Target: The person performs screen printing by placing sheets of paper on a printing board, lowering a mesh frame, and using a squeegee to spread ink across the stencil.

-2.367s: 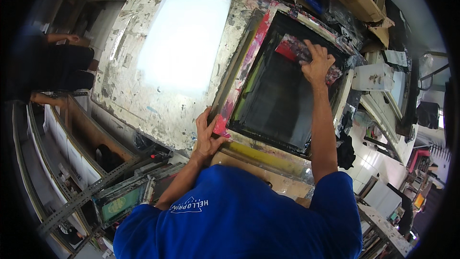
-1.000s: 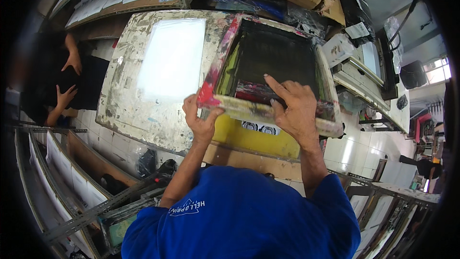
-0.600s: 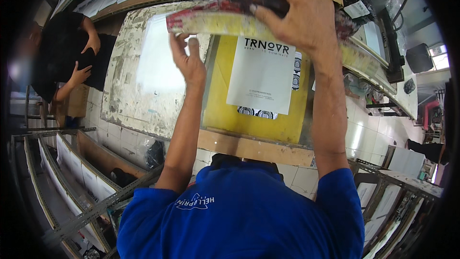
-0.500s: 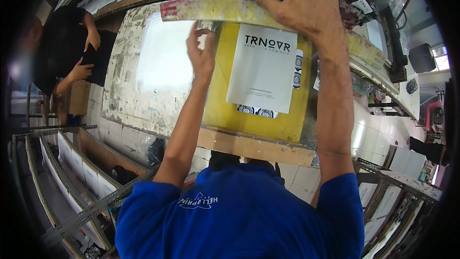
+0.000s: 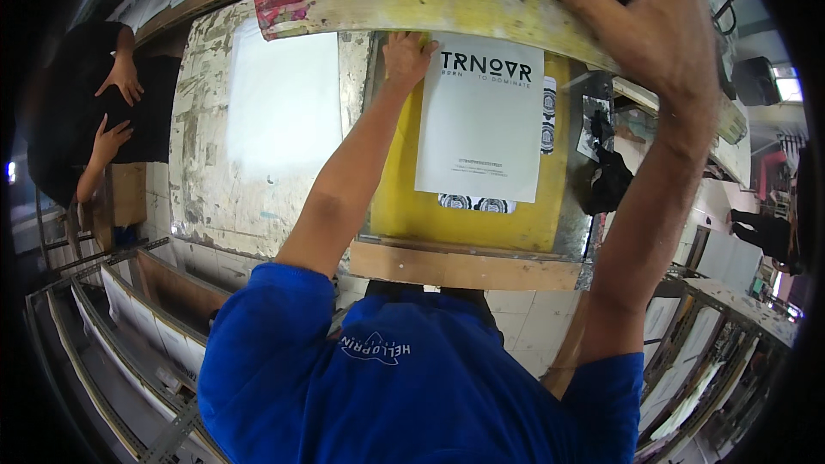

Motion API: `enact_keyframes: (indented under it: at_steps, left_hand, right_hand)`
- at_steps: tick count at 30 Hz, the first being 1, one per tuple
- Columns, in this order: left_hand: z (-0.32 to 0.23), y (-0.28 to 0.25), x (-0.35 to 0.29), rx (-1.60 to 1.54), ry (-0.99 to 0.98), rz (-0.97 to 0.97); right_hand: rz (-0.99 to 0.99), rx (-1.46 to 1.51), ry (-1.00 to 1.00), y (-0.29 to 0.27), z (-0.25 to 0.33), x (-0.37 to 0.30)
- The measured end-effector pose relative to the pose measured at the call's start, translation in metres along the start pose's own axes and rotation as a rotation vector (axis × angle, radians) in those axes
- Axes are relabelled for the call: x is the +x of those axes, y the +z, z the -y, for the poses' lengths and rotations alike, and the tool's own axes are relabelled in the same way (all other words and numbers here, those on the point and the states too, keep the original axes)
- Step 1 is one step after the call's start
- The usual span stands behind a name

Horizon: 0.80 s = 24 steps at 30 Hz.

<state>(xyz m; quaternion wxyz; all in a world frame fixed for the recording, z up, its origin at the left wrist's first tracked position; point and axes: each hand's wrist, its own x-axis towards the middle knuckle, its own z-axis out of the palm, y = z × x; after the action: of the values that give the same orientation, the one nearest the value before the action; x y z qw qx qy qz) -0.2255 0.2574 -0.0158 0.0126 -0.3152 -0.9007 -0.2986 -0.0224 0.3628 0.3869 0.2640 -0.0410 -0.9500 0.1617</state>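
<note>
A white sheet [image 5: 481, 133] with black print lies on a yellow board [image 5: 498, 230]. Black-and-white round prints [image 5: 490, 204] peek out from under it. At the sheet's upper left corner is my left hand [image 5: 406, 58], its thumb stretched out to the sheet's edge and its other fingertips just below a long wooden frame bar [image 5: 387, 7]. This bar, yellowish with red stains, is raised above the board. My right hand [image 5: 662, 34] grips the raised frame at the upper right, thumb over its dark, ink-stained inner side. Its other fingers run out of the picture.
A white sheet stack [image 5: 284, 103] lies on the paint-worn table [image 5: 206, 137] to the left. Beyond it sits a person in black [image 5: 94, 112]. Metal-framed racks [image 5: 129, 318] stand at the lower left and lower right. A black cloth [image 5: 608, 180] hangs at the board's right edge.
My left hand has moved right, from beside the white stack to the printed sheet's corner. The frame bar looks larger and closer, and my right hand has moved up and right with it.
</note>
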Motion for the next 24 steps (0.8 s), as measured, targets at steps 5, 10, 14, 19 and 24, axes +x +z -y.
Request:
enact_keyframes:
  at_steps: [5, 10, 14, 19, 24]
  left_hand:
    - [0.0, 0.028, 0.028, 0.331, 0.172, -0.449]
    - [0.013, 0.046, 0.035, 0.32, 0.231, -0.502]
    - [0.02, 0.032, 0.037, 0.134, 0.163, -0.397]
    - [-0.029, -0.029, 0.013, -0.413, -0.117, -0.099]
    - [0.001, -0.085, -0.001, -0.65, -0.127, -0.358]
  right_hand:
    - [-0.09, 0.327, 0.035, 0.013, -0.007, -0.001]
    - [-0.078, 0.22, 0.029, 0.016, 0.003, 0.002]
    - [-0.137, 0.24, -0.174, 0.016, 0.022, 0.002]
    - [-0.075, 0.234, 0.182, 0.007, -0.021, 0.015]
    - [-0.028, 0.169, 0.149, -0.008, -0.005, 0.022]
